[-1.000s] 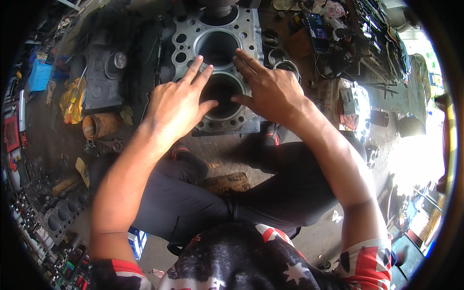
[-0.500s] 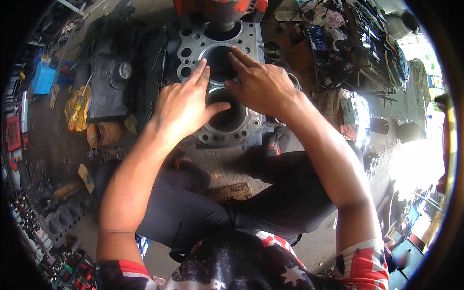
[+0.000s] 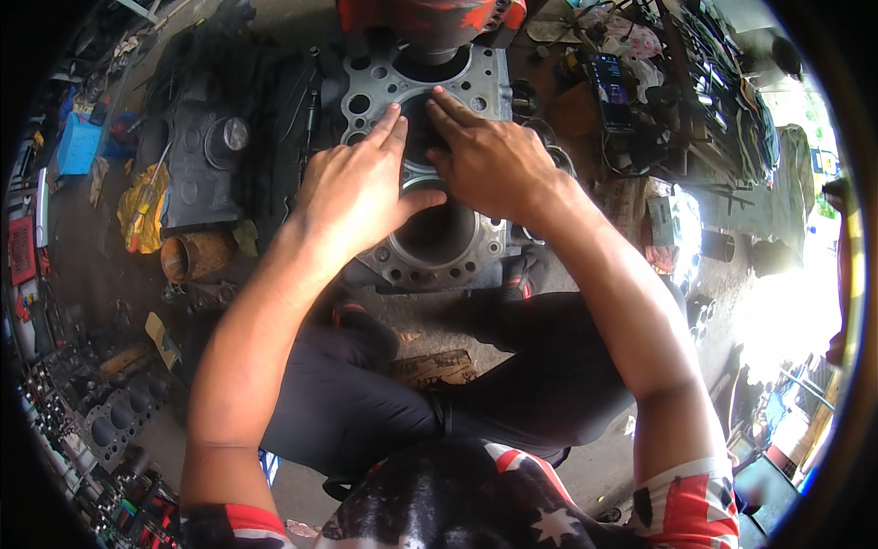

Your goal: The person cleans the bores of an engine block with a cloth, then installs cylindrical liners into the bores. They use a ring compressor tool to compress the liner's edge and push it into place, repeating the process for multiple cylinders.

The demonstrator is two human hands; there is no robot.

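An engine block (image 3: 494, 78) with large round bores and smaller bolt holes stands upright in front of me, its flat grey deck facing up. My left hand (image 3: 352, 188) lies over the deck's left side. Its fingers are stretched out, two tips at the left rim of the middle cylinder bore (image 3: 422, 128), and its thumb reaches over the near bore (image 3: 434, 229). From the right my right hand (image 3: 498, 165) reaches over the same middle bore, fingers extended, the longest tips by its far rim. Neither hand holds anything. Shadow hides the bores' insides.
A red machine head (image 3: 430, 26) hangs over the block's far end. A phone (image 3: 611, 91) lies to the right, near stacked metal parts. On the left are another metal casting (image 3: 203, 188), a yellow cloth (image 3: 142, 206) and a rusty cylinder sleeve (image 3: 192, 256).
The view has shifted slightly, so the block sits a little further right and lower in the picture. Both hands stay over the middle bore, their fingertips slightly closer together.
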